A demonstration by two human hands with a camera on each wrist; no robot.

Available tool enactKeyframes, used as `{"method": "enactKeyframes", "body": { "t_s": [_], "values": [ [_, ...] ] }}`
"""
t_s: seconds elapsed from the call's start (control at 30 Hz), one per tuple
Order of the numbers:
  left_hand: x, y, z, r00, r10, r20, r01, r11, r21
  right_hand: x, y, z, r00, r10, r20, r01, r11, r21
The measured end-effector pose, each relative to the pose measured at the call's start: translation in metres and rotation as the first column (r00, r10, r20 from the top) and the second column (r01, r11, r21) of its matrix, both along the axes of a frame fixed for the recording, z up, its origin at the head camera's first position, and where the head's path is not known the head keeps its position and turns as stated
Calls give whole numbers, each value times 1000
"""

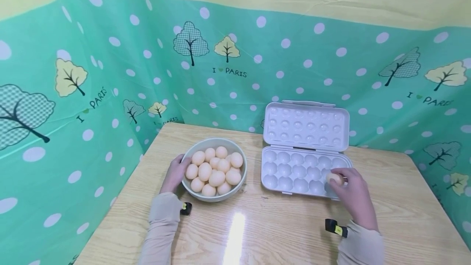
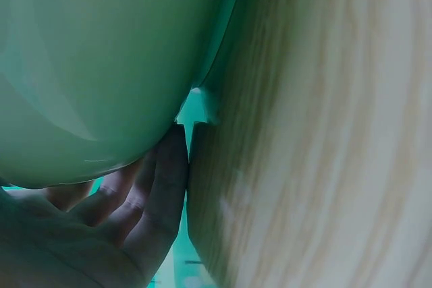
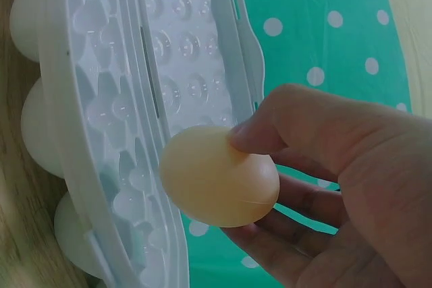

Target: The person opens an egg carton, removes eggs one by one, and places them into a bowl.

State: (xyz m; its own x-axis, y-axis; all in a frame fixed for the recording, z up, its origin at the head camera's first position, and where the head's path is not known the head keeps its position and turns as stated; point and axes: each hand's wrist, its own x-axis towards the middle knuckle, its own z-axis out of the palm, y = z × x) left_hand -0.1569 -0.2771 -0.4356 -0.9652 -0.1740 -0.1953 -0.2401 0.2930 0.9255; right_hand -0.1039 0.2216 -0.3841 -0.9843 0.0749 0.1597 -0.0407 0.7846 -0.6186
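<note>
My right hand [image 1: 355, 191] pinches a pale brown egg [image 3: 216, 177] between thumb and fingers, over the front right end of an open plastic egg box [image 1: 265, 177]. No eggs show in the box's cups that I can see; the hand hides some of them. On the left, a pale green bowl [image 1: 217, 198] holds several eggs [image 1: 205, 171] in a heap. My left hand [image 1: 175, 175] grips the bowl's left side, and in the left wrist view its fingers [image 2: 165, 193] curve beneath the bowl's wall.
The box's lid [image 1: 306, 128] stands raised at the back, near the green dotted cloth [image 1: 279, 52] that hangs behind and at the left. A wooden table [image 1: 279, 232] lies under everything. Black straps [image 1: 335, 228] sit at both wrists.
</note>
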Motion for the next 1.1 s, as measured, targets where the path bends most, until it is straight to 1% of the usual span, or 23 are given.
{"method": "enactKeyframes", "body": {
  "t_s": [0.1,0.27,0.4,0.57,0.77,0.97,1.1],
  "values": [
    [1,0,0,1000,-5,7,5,1000,2,0,-3,0,1000,4,-5,-4,1000,-2],
    [0,0,0,1000,-7,15,7,1000,4,-3,-9,1,998,38,-54,-38,999,6],
    [0,0,-1,1000,-4,13,4,1000,5,-7,-18,4,996,55,-74,-55,998,4],
    [0,-1,-2,1000,-1,22,1,1000,4,-13,-32,5,994,78,-80,-78,997,-4],
    [-2,-1,0,1000,-4,26,3,1000,12,-19,-43,5,991,99,-84,-102,994,-27],
    [-3,-2,1,1000,-7,25,7,1000,-3,-21,-48,6,990,116,-84,-118,992,-30],
    [-3,-1,1,1000,-5,11,5,1000,-4,-22,-51,5,988,124,-96,-127,991,-29]
  ]
}}
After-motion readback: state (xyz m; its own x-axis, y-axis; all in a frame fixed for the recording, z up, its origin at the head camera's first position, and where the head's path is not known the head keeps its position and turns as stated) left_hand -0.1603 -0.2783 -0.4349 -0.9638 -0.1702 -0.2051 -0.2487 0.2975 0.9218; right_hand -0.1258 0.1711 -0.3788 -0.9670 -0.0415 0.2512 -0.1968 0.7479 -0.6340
